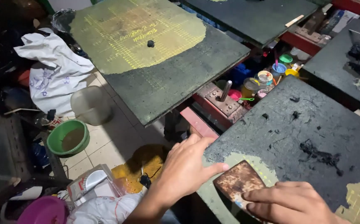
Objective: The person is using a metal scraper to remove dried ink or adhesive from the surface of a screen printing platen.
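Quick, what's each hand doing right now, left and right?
Left hand: open, resting flat on the edge of the black platen, holding nothing.
Right hand: fingers pressing down on the rusty flat scraper.

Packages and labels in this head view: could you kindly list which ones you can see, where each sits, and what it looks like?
Crumpled white bag, floor at upper left: soft, purple print.
Flat package, floor at lower left beside the pink basin: whitish, with a picture.
Handwritten marking, on the yellow-green patch of the far board: pale yellow lines.
No screens or signs show.
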